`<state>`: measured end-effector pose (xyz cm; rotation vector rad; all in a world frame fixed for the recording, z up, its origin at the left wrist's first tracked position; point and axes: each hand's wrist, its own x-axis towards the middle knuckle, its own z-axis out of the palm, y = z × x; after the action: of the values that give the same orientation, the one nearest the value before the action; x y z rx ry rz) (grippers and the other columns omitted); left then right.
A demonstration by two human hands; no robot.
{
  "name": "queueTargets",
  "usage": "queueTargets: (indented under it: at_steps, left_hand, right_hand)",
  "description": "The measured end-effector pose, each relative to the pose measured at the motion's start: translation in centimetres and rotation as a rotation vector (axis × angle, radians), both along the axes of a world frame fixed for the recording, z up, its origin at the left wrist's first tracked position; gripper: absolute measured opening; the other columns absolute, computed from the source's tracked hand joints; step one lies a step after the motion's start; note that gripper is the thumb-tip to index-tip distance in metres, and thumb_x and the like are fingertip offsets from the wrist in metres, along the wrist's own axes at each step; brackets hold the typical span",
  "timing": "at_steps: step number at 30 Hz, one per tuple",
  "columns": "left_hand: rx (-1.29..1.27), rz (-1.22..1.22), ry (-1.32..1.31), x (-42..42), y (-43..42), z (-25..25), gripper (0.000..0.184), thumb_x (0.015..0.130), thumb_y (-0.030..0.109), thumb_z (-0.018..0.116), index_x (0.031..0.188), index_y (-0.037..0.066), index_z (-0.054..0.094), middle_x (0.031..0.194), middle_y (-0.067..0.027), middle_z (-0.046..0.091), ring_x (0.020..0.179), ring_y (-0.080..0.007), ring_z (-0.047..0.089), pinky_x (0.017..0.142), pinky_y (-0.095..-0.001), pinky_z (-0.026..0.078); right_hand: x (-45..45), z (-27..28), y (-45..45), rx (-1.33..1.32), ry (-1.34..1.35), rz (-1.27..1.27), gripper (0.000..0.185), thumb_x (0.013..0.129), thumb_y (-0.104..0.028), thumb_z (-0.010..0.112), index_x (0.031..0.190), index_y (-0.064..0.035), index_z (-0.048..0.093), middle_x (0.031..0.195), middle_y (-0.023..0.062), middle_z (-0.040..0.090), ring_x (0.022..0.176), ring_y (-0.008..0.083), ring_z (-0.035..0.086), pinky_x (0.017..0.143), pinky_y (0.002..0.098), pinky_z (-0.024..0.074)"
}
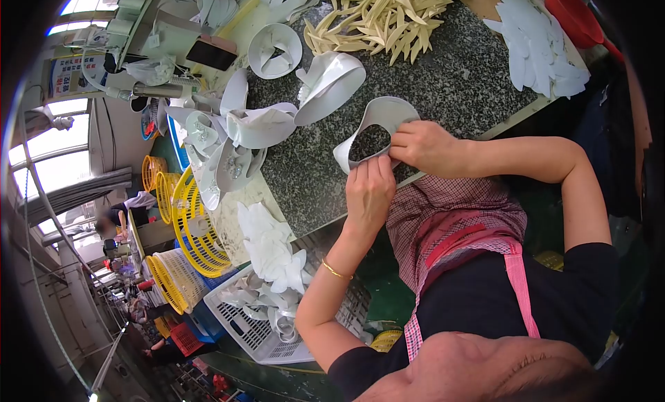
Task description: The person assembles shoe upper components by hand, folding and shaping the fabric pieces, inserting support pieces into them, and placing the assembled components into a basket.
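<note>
My left hand [370,187], below a gold bracelet, is closed with its fingertips on the lower edge of a white shoe upper [390,111]. My right hand [424,149] pinches the same upper at its right side, close beside the left. Bent into a loop, the upper stands at the near edge of the speckled stone tabletop [315,184]. More white uppers lie to its left, among them a curved upper [334,90] and a round looped upper [275,50]. Some carry small beaded trim. My fingers hide the edges they grip.
Cream pointed strips [388,21] are heaped at the far side. White flat pieces [537,45] lie at right by a red scoop-like container [575,17]. A white crate [242,333] with white parts stands lower left, near yellow baskets [197,229]. Another person [121,222] is in the background.
</note>
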<state>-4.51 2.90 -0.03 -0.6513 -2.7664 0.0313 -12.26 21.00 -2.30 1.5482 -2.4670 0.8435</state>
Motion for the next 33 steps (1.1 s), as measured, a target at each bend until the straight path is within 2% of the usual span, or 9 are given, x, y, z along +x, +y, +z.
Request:
queueTargets:
  at_steps: [2,12,15,18,19,22,24,27,33]
  left_hand:
    - [0.015,0.044,-0.013,0.1,0.2,0.1,0.007,0.085,0.008,0.062,0.089,0.008,0.056,0.079,-0.0046,0.058,0.075,-0.0196,0.062,0.068,-0.0291,0.049]
    - [0.041,0.158,-0.259,1.3,1.0,1.3,0.018,0.074,0.005,0.065,0.092,0.005,0.064,0.087,-0.0067,0.063,0.086,-0.0216,0.064,0.072,-0.0313,0.050]
    - [-0.004,0.062,-0.188,2.3,0.9,0.5,0.032,0.077,0.008,0.061,0.106,-0.004,0.067,0.093,-0.0103,0.065,0.091,-0.0215,0.064,0.076,-0.0306,0.051]
    - [-0.101,-0.033,-0.038,3.1,0.6,0.0,0.038,0.077,0.008,0.061,0.113,-0.006,0.065,0.098,-0.0132,0.067,0.095,-0.0245,0.065,0.076,-0.0316,0.052]
    - [-0.133,-0.070,-0.047,3.4,0.4,-0.1,0.046,0.078,0.008,0.058,0.119,-0.011,0.062,0.109,-0.0191,0.067,0.105,-0.0275,0.064,0.084,-0.0328,0.052]
    - [-0.196,-0.090,-0.004,3.8,0.4,-0.6,0.045,0.077,0.008,0.058,0.118,-0.011,0.063,0.113,-0.0203,0.067,0.108,-0.0282,0.064,0.087,-0.0349,0.052]
    - [-0.230,-0.093,-0.015,3.6,0.4,-0.4,0.045,0.077,0.009,0.058,0.117,-0.011,0.064,0.113,-0.0201,0.067,0.109,-0.0275,0.063,0.088,-0.0355,0.051]
    - [-0.252,-0.134,-0.051,3.6,-0.4,0.5,0.044,0.077,0.010,0.059,0.116,-0.010,0.065,0.114,-0.0190,0.068,0.109,-0.0256,0.063,0.091,-0.0357,0.049]
    - [-0.277,-0.174,-0.072,3.7,-1.7,1.1,0.041,0.077,0.013,0.061,0.114,-0.004,0.066,0.113,-0.0113,0.067,0.108,-0.0203,0.060,0.095,-0.0350,0.044]
  right_hand:
    - [0.1,0.2,-0.2,0.065,0.174,0.046,0.016,0.074,-0.009,0.065,0.089,-0.0046,0.063,0.091,0.0055,0.060,0.091,0.0232,0.060,0.079,0.0331,0.0526]
    - [0.0,-0.9,0.7,0.019,0.211,0.104,0.018,0.074,-0.010,0.063,0.088,-0.0014,0.058,0.092,0.0091,0.056,0.094,0.0247,0.058,0.084,0.0350,0.0494]
    - [-0.3,-0.9,1.8,-0.007,0.262,0.206,0.020,0.074,-0.012,0.063,0.091,-0.0013,0.060,0.091,0.0083,0.055,0.094,0.0244,0.057,0.086,0.0360,0.0492]
    - [-1.0,-1.0,3.0,-0.023,0.296,0.327,0.025,0.075,-0.014,0.063,0.096,-0.0008,0.062,0.094,0.0083,0.056,0.097,0.0244,0.058,0.087,0.0364,0.0492]
    - [-1.2,-1.0,3.3,-0.045,0.243,0.345,0.027,0.075,-0.015,0.064,0.098,-0.0009,0.063,0.096,0.0080,0.057,0.099,0.0241,0.058,0.088,0.0368,0.0487]
    - [-0.6,-0.4,2.7,-0.045,0.124,0.287,0.030,0.075,-0.016,0.066,0.101,-0.0008,0.066,0.101,0.0073,0.059,0.104,0.0232,0.058,0.091,0.0377,0.0474]
    - [0.6,-0.2,2.1,-0.021,0.059,0.207,0.032,0.075,-0.016,0.066,0.103,-0.0007,0.066,0.105,0.0069,0.060,0.107,0.0227,0.057,0.093,0.0384,0.0465]
    - [1.5,-0.8,2.5,0.049,0.235,0.199,0.044,0.080,-0.016,0.063,0.120,-0.0002,0.066,0.115,0.0058,0.061,0.116,0.0201,0.056,0.098,0.0384,0.0446]
    - [1.5,-1.3,4.8,0.049,0.333,0.131,0.044,0.084,-0.015,0.061,0.125,-0.0003,0.065,0.119,0.0049,0.062,0.116,0.0182,0.057,0.098,0.0353,0.0454]
